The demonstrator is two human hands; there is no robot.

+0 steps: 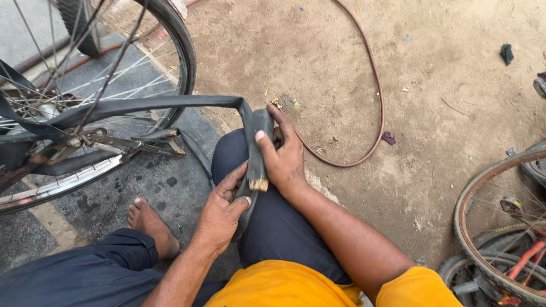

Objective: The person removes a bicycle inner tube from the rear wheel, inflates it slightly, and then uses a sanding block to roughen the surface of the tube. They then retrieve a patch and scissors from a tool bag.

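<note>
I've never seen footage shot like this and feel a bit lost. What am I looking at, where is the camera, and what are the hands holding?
The camera sits on a person's head and looks down, so you see their own arms, lap and bare foot. There is no machine, only two bare hands. The right hand has its grip around a black rubber inner tube folded over the knee; a small brush-like piece shows at the tube's lower end. The left hand supports the tube from below. The tube runs left to a bicycle wheel with silver spokes. On the sandy ground lies a reddish hose in a curve, and another, rusty-rimmed wheel shows at the right edge.
</note>
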